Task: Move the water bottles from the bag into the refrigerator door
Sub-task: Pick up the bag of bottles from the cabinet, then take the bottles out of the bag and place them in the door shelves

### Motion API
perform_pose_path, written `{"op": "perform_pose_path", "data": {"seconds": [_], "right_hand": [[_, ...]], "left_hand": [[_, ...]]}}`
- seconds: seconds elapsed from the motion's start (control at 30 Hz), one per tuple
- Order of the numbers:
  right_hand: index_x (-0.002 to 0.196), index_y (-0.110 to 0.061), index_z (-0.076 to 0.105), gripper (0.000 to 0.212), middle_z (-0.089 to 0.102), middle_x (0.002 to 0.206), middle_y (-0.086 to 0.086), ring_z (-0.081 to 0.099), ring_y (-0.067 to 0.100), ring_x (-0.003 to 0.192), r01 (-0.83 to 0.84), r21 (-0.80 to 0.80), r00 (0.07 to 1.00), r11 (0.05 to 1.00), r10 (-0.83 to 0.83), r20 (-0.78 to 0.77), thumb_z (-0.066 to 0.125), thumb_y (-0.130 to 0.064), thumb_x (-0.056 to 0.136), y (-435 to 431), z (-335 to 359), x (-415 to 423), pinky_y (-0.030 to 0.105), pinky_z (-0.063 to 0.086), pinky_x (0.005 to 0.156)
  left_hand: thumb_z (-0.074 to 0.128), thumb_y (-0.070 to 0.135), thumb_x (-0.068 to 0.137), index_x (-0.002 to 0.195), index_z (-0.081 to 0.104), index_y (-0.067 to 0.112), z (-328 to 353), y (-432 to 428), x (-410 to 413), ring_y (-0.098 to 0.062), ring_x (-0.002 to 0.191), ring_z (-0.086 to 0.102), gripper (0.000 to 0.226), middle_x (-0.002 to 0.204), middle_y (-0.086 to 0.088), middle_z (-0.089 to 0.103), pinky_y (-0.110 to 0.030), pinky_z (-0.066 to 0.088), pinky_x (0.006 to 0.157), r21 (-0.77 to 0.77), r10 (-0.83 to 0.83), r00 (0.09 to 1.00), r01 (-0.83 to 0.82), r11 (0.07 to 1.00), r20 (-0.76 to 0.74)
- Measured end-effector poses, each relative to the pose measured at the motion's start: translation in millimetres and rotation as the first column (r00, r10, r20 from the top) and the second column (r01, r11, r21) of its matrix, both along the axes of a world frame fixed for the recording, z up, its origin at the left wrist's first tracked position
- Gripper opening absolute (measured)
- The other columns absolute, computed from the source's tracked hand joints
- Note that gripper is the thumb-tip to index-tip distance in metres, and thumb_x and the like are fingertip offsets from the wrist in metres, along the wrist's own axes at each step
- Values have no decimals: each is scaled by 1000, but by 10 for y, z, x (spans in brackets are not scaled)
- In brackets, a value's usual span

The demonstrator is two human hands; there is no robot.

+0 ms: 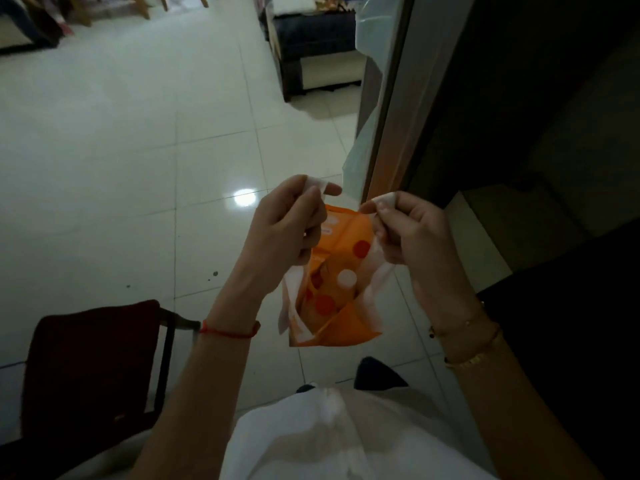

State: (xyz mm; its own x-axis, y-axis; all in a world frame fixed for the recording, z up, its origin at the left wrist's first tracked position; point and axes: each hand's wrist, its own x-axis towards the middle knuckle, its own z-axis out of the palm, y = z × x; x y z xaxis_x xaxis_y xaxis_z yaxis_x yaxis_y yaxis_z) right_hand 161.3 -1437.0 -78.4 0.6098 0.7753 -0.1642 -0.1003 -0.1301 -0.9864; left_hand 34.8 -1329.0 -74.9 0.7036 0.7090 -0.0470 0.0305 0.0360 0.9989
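Head view shows left hand [289, 225] and right hand [403, 230] each pinching a handle, spreading the orange bag [332, 299] mid-frame to expose bottle caps [347, 278].

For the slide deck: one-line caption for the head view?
Left hand and right hand pull open an orange bag by its handles above a tiled floor.

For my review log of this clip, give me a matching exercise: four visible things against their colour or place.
Things:
1. bag
2. left hand
3. right hand
4. chair

Descriptions:
A. dark red, lower left on the floor
B. wrist with gold bangles
C. orange with dots, held open
D. wrist with red thread

Pairs: 1-C, 2-D, 3-B, 4-A
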Motion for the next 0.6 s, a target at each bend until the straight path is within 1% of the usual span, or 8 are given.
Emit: {"op": "perform_pose_path", "data": {"seconds": [0.13,0.2,0.4,0.5,0.57,0.6], "right_hand": [[88,-10,65,22,49,61,-1,44,4,50,33,-21,999,999,-34,-28,46,-14,100,316,-87,-81,14,38,48],[87,-10,65,23,49,60,-1,43,5,50,42,-20,998,999,-43,-41,46,-14,100,488,-131,-81,14,37,48],[94,-5,65,24,49,63,2,43,5,49,79,-101,997,992,-81,-14,46,-19,100,1093,-264,52,15,36,48],[94,-6,64,23,50,62,0,42,3,47,82,-108,996,991,-86,-32,46,-18,100,1414,-323,177,14,37,47],[93,-8,65,24,50,65,3,44,7,50,92,-114,995,989,-95,-24,46,-20,100,1641,-346,264,15,39,49],[93,-7,66,24,50,67,6,46,10,53,108,-120,994,987,-111,-19,47,-21,100,1755,-357,313,18,43,52]], "left_hand": [[38,12,105,112,60,0,-44,421,-27,-4,42,34,26,59,10,41,-15,26,36,14,-13,1000,14,1000,-17],[39,13,105,112,61,0,-77,628,8,-4,43,34,26,59,9,41,-16,26,36,21,-27,999,28,999,-31],[39,13,105,112,62,1,-155,1296,241,-6,44,33,27,59,9,41,-16,24,37,6,-63,996,63,998,-62],[39,13,105,114,61,-1,-188,1663,427,-4,43,34,28,58,11,42,-15,26,37,20,-90,994,91,996,-66],[39,13,106,114,61,-3,-203,1910,575,-4,42,34,28,57,11,43,-15,26,36,35,-113,991,115,993,-72],[39,12,106,114,61,-3,-205,2033,652,-4,42,34,28,57,11,43,-15,26,36,36,-123,989,127,991,-80]]}}
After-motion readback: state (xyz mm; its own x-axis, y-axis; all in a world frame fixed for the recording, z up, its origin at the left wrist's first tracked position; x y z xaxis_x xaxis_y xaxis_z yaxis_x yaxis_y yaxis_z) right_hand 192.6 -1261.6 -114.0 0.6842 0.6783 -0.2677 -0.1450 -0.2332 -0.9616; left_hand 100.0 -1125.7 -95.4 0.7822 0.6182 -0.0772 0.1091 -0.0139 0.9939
